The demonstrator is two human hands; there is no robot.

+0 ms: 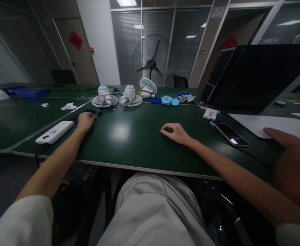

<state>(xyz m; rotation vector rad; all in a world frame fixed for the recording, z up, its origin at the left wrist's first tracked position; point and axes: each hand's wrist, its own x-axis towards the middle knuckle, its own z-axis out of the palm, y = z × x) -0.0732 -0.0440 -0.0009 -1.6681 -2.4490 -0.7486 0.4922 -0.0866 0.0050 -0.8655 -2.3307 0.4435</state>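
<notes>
- Fingers (164,132) of the right hand (177,134) pinch a thin sliver (158,131) over the desk (129,150), apparently leaving its tip free
- Left hand (85,120), bunched near a dark disc (100,113): cannot tell if holding anything
- Two fans (131,95) rest grille-down, probably for steadiness

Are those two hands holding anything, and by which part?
The right hand pinches a thin sliver by one end; whether the left hand holds anything, I can't tell.

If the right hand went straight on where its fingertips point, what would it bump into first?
Probably the left hand or its wrist: the right hand points leftward across the green tabletop, though its exact height and angle are hard to judge.
</notes>
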